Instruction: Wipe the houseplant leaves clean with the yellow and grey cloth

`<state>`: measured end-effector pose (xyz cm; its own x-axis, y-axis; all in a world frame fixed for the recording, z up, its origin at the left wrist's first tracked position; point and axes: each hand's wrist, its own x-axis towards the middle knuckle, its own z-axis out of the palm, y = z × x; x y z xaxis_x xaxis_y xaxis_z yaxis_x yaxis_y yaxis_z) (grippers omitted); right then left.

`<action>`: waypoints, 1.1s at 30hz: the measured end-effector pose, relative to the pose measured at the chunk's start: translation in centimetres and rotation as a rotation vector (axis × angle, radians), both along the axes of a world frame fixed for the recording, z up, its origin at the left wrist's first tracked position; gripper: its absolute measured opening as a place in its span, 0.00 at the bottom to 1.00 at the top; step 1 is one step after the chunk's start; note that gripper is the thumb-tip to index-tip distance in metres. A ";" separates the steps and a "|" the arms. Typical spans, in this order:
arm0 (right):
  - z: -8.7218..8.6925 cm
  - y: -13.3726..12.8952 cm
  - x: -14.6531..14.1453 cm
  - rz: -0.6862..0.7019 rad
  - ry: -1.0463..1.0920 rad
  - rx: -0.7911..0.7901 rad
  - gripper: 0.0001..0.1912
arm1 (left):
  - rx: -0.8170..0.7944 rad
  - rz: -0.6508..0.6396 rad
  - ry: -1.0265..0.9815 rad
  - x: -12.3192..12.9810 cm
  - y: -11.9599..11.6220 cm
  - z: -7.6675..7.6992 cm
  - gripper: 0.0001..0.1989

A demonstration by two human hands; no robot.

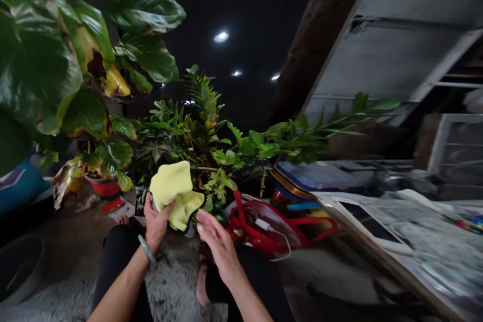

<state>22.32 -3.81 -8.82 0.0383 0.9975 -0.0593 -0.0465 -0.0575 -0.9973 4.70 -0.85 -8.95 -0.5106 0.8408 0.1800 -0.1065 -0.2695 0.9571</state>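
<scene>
A yellow cloth point(171, 181) with a dark edging is bunched up in front of the plants. My left hand point(156, 221), with a pale bangle at the wrist, is closed round the cloth's lower left part. On the other side, my right hand point(219, 241) has its fingertips together at the cloth's dark right edge and seems to pinch it. The cloth hides part of the left fingers and whatever lies behind it. Leafy green stems point(221, 186) stand just beyond the cloth.
A large-leaved plant point(37, 60) rises at the left above a red pot point(103, 186). A red bag point(256, 226) with a white charger point(264, 224) lies right of my knees. Farther right, a table holds a white tablet point(373, 224). A clear tub point(20, 266) stands at lower left.
</scene>
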 end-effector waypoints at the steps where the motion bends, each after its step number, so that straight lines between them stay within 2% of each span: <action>1: 0.8 0.1 -1.1 0.038 -0.013 0.054 0.31 | 0.000 -0.062 0.038 0.2 -0.8 0.1 0.26; 5: 2.2 0.2 -3.8 0.193 -0.060 0.104 0.27 | 0.023 -0.330 0.242 0.3 -3.8 0.3 0.35; 7: 2.1 0.0 -3.7 0.211 -0.075 0.090 0.27 | 0.063 -0.399 0.310 0.0 -4.6 0.4 0.39; 10: 1.4 -0.5 -3.3 0.219 -0.069 0.118 0.30 | 0.170 -0.466 0.383 -0.1 -5.1 0.3 0.40; 13: 1.0 -0.7 -3.4 0.175 -0.045 0.112 0.28 | 0.227 -0.524 0.419 0.4 -5.5 -0.1 0.42; 16: 2.4 -0.2 -3.2 0.031 -0.019 0.041 0.26 | 0.193 -0.561 0.315 0.7 -6.2 -0.4 0.43; 18: 4.9 0.4 -2.6 -0.044 -0.003 0.090 0.25 | 0.153 -0.504 0.201 0.2 -6.4 -0.4 0.36; 19: 6.6 0.7 -2.3 -0.064 0.003 0.160 0.24 | 0.128 -0.428 0.158 -0.3 -6.4 -0.5 0.31; 22: 11.3 1.6 -2.1 -0.080 0.043 0.423 0.22 | 0.051 -0.060 0.145 -2.8 -5.3 -1.0 0.18; 24: 12.7 1.7 -3.1 -0.047 0.082 0.476 0.21 | 0.027 0.135 0.212 -4.7 -4.2 -1.8 0.12; 25: 12.6 1.6 -3.8 -0.002 0.092 0.433 0.21 | 0.008 0.183 0.246 -5.6 -3.7 -2.2 0.10; 27: 11.1 0.6 -5.1 0.137 0.089 0.220 0.21 | -0.033 0.201 0.297 -6.8 -2.8 -3.0 0.08; 29: 9.1 -0.7 -5.5 0.273 0.055 -0.055 0.21 | -0.056 0.153 0.327 -7.6 -2.4 -3.5 0.07; 30: 8.4 -1.2 -5.2 0.280 0.042 -0.134 0.21 | -0.056 0.118 0.345 -7.8 -2.3 -3.7 0.07; 31: 8.2 -1.6 -4.7 0.275 0.027 -0.166 0.21 | -0.057 0.089 0.371 -8.1 -2.2 -3.8 0.07; 33: 9.5 -1.4 -3.1 0.284 0.009 -0.106 0.22 | -0.078 0.061 0.438 -8.8 -2.0 -3.8 0.07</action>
<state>19.19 -5.21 0.65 -0.2419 0.9565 -0.1632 -0.0223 -0.1736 -0.9846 -4.10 -2.85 -12.77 -0.4496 0.8311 0.3273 0.3271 -0.1877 0.9261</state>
